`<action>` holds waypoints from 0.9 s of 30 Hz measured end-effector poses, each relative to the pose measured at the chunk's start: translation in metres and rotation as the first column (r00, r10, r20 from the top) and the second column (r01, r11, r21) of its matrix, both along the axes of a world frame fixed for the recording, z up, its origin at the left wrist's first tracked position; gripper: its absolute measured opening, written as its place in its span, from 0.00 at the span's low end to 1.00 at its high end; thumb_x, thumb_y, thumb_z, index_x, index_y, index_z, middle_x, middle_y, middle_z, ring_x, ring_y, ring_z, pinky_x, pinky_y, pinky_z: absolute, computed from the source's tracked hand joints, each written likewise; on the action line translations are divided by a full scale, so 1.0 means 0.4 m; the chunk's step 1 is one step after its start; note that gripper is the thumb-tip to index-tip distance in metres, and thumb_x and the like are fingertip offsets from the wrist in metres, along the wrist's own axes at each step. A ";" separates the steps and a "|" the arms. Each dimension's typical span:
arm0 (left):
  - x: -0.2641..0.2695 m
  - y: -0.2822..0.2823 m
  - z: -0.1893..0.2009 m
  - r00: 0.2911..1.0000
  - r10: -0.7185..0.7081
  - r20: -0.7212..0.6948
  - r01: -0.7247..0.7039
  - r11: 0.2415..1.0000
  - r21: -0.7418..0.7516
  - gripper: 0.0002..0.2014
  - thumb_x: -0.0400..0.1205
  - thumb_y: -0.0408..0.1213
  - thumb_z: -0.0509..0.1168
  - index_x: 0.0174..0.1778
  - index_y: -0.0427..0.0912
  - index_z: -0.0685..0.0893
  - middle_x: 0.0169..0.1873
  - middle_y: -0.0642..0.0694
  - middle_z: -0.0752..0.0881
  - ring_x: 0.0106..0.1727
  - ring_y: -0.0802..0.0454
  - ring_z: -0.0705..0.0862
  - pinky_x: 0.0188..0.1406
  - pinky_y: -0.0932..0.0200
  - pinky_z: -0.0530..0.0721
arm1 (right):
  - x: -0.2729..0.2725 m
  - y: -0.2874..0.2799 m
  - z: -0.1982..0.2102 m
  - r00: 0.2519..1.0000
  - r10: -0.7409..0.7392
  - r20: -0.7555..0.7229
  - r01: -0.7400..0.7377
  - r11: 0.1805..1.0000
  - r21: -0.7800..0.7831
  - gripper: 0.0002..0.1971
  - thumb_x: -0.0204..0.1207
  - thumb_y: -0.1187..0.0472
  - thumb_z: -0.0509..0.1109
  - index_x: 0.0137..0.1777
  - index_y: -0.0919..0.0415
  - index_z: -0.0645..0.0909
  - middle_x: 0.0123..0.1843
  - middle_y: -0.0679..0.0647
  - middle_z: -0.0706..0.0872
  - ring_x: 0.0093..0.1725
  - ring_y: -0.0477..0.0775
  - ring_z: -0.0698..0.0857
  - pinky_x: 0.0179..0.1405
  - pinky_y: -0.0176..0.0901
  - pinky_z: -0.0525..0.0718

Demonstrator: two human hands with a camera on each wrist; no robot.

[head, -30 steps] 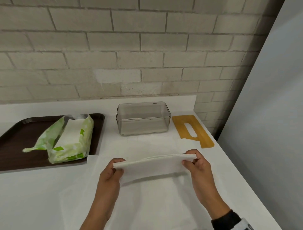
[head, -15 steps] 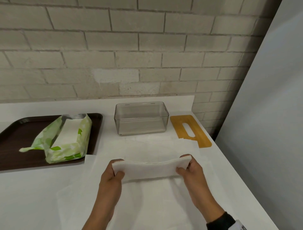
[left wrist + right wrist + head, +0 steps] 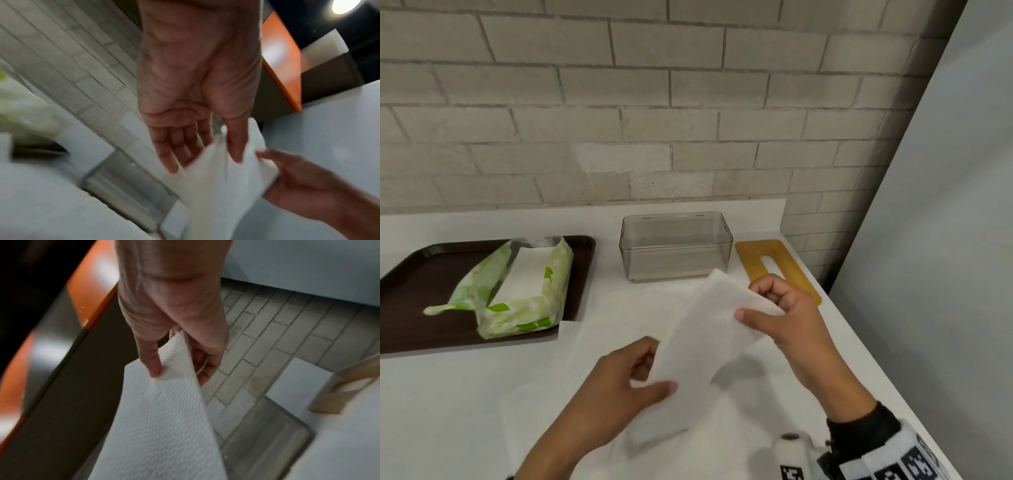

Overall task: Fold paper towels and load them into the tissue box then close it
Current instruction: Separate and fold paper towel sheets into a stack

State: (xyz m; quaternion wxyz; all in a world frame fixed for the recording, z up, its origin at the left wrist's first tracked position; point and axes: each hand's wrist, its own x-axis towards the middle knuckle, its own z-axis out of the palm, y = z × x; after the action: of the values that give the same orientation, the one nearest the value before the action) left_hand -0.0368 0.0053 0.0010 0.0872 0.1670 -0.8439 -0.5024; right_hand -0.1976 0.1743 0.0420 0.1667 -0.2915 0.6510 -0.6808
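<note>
Hands pinch a folded paper towel (image 3: 705, 329) above the counter (image 3: 465, 394): left hand (image 3: 619, 383) low, right hand (image 3: 787, 318) high, before the open tissue box (image 3: 676, 246) near the back edge.

A white, finely embossed paper towel (image 3: 709, 329) is seen above a white desk (image 3: 448, 394). A dark brown tray (image 3: 410, 291) carries a green-and-white patterned pack (image 3: 524, 308). The tissue box (image 3: 676, 250) is clear grey, its lid (image 3: 787, 263) yellow-brown.
</note>
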 end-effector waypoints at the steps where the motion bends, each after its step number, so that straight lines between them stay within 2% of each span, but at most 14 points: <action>1: -0.016 0.022 0.011 0.996 0.055 -0.072 -0.054 0.998 0.010 0.07 0.74 0.35 0.75 0.43 0.51 0.86 0.42 0.52 0.91 0.45 0.54 0.89 0.49 0.58 0.86 | 0.007 -0.009 0.016 1.000 0.008 -0.019 -0.009 0.999 -0.040 0.16 0.63 0.72 0.79 0.32 0.49 0.81 0.34 0.49 0.83 0.37 0.52 0.82 0.36 0.44 0.81; 3: -0.048 0.058 0.026 0.956 0.215 -0.202 -0.201 0.976 0.084 0.03 0.76 0.36 0.73 0.42 0.48 0.86 0.39 0.52 0.91 0.41 0.55 0.89 0.41 0.60 0.86 | 0.020 -0.025 0.037 1.000 0.016 -0.022 -0.019 0.987 -0.161 0.16 0.59 0.69 0.80 0.34 0.48 0.81 0.33 0.44 0.81 0.36 0.46 0.81 0.32 0.36 0.80; 4: -0.062 0.069 0.029 0.929 0.275 -0.248 -0.249 0.959 0.132 0.02 0.77 0.36 0.72 0.43 0.47 0.86 0.39 0.52 0.91 0.40 0.56 0.88 0.38 0.62 0.85 | 0.026 -0.034 0.039 1.000 0.020 0.009 -0.018 0.972 -0.235 0.16 0.58 0.68 0.79 0.39 0.48 0.81 0.35 0.45 0.82 0.36 0.45 0.82 0.32 0.35 0.81; 6: -0.083 0.080 0.025 0.887 0.350 -0.302 -0.285 0.928 0.239 0.04 0.78 0.35 0.71 0.45 0.49 0.86 0.40 0.53 0.91 0.41 0.57 0.89 0.39 0.64 0.85 | 0.036 -0.054 0.021 0.992 0.025 0.122 0.016 0.946 -0.325 0.20 0.60 0.69 0.77 0.51 0.54 0.80 0.42 0.48 0.86 0.42 0.48 0.86 0.37 0.37 0.84; 8: -0.095 0.086 0.015 0.856 0.410 -0.316 -0.299 0.890 0.345 0.07 0.79 0.34 0.69 0.48 0.51 0.86 0.42 0.55 0.91 0.44 0.58 0.90 0.42 0.64 0.85 | 0.056 -0.076 -0.022 0.982 0.005 0.188 0.046 0.963 -0.264 0.19 0.69 0.71 0.75 0.57 0.54 0.79 0.49 0.48 0.90 0.50 0.49 0.89 0.44 0.38 0.86; 11: -0.105 0.090 0.001 0.822 0.473 -0.319 -0.320 0.845 0.429 0.09 0.80 0.32 0.68 0.51 0.51 0.84 0.45 0.55 0.91 0.47 0.56 0.90 0.42 0.65 0.86 | 0.090 -0.105 -0.079 0.991 -0.084 0.100 0.091 0.994 -0.066 0.16 0.76 0.67 0.70 0.53 0.42 0.80 0.51 0.40 0.89 0.54 0.44 0.87 0.51 0.38 0.87; 14: -0.111 0.093 -0.008 0.803 0.500 -0.323 -0.352 0.836 0.421 0.10 0.82 0.33 0.66 0.55 0.52 0.81 0.50 0.54 0.89 0.52 0.55 0.88 0.49 0.61 0.86 | 0.092 -0.116 -0.090 0.992 -0.122 0.040 0.124 0.991 -0.044 0.16 0.76 0.65 0.69 0.51 0.37 0.77 0.49 0.33 0.86 0.51 0.35 0.85 0.45 0.29 0.84; 16: -0.115 0.098 -0.015 0.789 0.521 -0.327 -0.380 0.831 0.406 0.11 0.82 0.33 0.65 0.57 0.52 0.79 0.52 0.54 0.87 0.54 0.56 0.86 0.52 0.59 0.86 | 0.091 -0.118 -0.096 0.992 -0.122 0.030 0.123 0.992 -0.032 0.17 0.76 0.65 0.70 0.52 0.39 0.76 0.51 0.35 0.86 0.51 0.35 0.85 0.44 0.28 0.84; 20: -0.121 0.125 -0.022 0.784 0.535 -0.314 -0.405 0.825 0.394 0.12 0.83 0.30 0.62 0.52 0.55 0.76 0.49 0.57 0.85 0.46 0.68 0.85 0.37 0.78 0.80 | 0.108 -0.120 -0.126 0.991 -0.120 0.061 0.120 0.993 0.006 0.18 0.75 0.69 0.69 0.54 0.43 0.78 0.52 0.43 0.87 0.51 0.41 0.87 0.45 0.31 0.84; 24: -0.125 0.135 -0.019 0.767 0.539 -0.348 -0.406 0.828 0.387 0.14 0.83 0.27 0.61 0.52 0.55 0.76 0.49 0.58 0.84 0.46 0.74 0.84 0.37 0.81 0.78 | 0.094 -0.123 -0.137 0.987 -0.150 0.049 0.151 0.988 -0.013 0.19 0.74 0.70 0.70 0.57 0.45 0.79 0.52 0.42 0.87 0.51 0.39 0.86 0.43 0.30 0.84; 27: -0.132 0.126 -0.021 0.765 0.548 -0.339 -0.416 0.821 0.390 0.13 0.84 0.28 0.60 0.58 0.51 0.76 0.53 0.54 0.84 0.49 0.65 0.84 0.39 0.82 0.78 | 0.090 -0.129 -0.154 0.991 -0.134 0.021 0.132 0.987 0.096 0.19 0.74 0.68 0.70 0.58 0.43 0.76 0.52 0.39 0.84 0.52 0.41 0.84 0.42 0.26 0.83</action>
State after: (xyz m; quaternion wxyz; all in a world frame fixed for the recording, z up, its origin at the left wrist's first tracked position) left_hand -0.0895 0.0558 -0.0074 0.3756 0.2747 -0.6459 -0.6052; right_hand -0.1615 0.1226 -0.0194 0.1434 -0.2301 0.6981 -0.6627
